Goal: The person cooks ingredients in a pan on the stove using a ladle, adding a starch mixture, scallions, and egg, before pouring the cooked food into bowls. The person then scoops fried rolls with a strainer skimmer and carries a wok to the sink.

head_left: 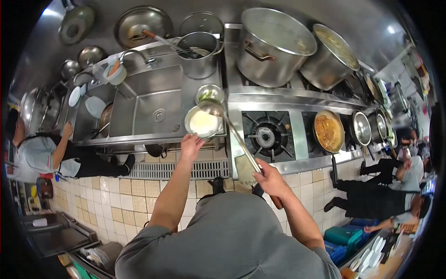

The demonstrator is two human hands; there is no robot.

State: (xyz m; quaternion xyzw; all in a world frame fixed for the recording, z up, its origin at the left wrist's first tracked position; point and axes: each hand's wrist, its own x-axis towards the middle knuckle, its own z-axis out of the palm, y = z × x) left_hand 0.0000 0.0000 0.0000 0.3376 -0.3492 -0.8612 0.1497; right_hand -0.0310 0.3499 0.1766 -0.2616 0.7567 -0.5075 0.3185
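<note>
My left hand [191, 146] is at the front rim of a round bowl [203, 122] with white contents, its fingers on the edge. In my right hand [271, 181] is the long handle of a metal ladle [211, 107], whose head hangs over the bowl's back edge. Behind the ladle head stands a smaller metal bowl [208, 94] with green pieces in it. A pale cloth [245, 168] hangs by the counter edge beside the ladle handle.
A sink [153, 100] lies left; behind is a pot [200, 56]. Right are a burner [265, 136], a pan with orange-brown food [329, 131] and large stockpots [277, 46]. Co-workers stand at the left [42, 156] and right [385, 195].
</note>
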